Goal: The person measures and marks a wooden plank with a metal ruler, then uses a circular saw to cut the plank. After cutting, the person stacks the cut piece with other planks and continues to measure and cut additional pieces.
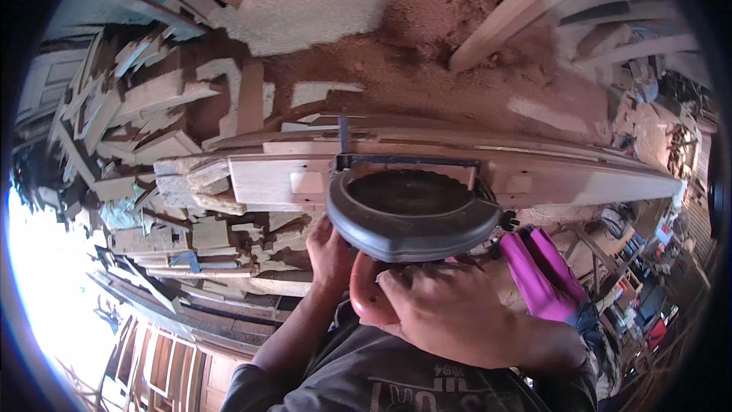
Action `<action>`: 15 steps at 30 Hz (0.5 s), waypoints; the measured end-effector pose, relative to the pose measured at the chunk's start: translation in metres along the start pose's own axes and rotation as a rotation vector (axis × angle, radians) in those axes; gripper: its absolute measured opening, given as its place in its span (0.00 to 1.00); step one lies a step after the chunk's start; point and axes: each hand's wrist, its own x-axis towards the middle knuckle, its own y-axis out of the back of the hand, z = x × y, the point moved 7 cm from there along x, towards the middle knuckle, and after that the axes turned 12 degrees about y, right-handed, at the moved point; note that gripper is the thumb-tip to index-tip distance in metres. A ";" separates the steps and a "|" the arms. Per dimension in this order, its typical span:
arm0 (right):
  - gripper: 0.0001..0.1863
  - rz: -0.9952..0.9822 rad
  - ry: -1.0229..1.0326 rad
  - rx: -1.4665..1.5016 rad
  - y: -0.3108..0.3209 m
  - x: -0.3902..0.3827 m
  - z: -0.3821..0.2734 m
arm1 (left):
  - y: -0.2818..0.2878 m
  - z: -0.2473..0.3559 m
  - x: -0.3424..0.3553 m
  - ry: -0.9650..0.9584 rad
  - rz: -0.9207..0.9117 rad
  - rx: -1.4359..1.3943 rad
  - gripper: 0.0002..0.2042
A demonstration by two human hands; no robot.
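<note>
A circular saw [415,233] with a grey rounded guard and a dark, toothed-edge opening lies across a long wooden board [587,183] in front of me. My right hand [450,309] is wrapped round its red handle [370,294]. Close to the saw's left end is my left hand [328,255], its fingers curled upward near the board's near edge. The guard hides part of those fingers, so what they grip does not show. A black metal base edge [412,160] runs along the saw's far side, with an upright strip [343,136] at its left end.
Offcuts [168,99] are heaped to the left, with more stacked wood [191,259] nearer me. Reddish sawdust [435,15] covers ground beyond the board. A thick beam [518,11] slants at the far right. A magenta object [541,275] stands right of the saw, near tools and clutter [640,290].
</note>
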 end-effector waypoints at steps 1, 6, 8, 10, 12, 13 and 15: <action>0.20 -0.009 -0.020 -0.019 -0.002 -0.002 0.000 | -0.002 -0.002 0.000 0.000 -0.006 0.018 0.11; 0.21 -0.039 0.002 0.042 -0.008 -0.006 0.005 | 0.000 -0.001 0.000 -0.006 0.002 0.029 0.11; 0.20 -0.011 0.024 0.034 -0.003 -0.005 0.004 | 0.002 -0.006 0.002 0.021 0.010 0.008 0.11; 0.20 -0.001 0.035 0.032 -0.001 -0.004 0.004 | 0.004 -0.009 0.003 0.041 0.026 -0.003 0.10; 0.19 -0.007 0.035 0.037 -0.003 -0.005 0.005 | 0.005 -0.009 0.003 0.051 0.046 -0.004 0.10; 0.19 -0.009 0.035 0.031 -0.002 -0.005 0.005 | 0.007 -0.011 0.004 0.032 0.035 0.017 0.11; 0.18 -0.014 0.040 0.018 0.000 -0.004 0.005 | 0.004 -0.008 0.004 0.042 0.030 -0.003 0.10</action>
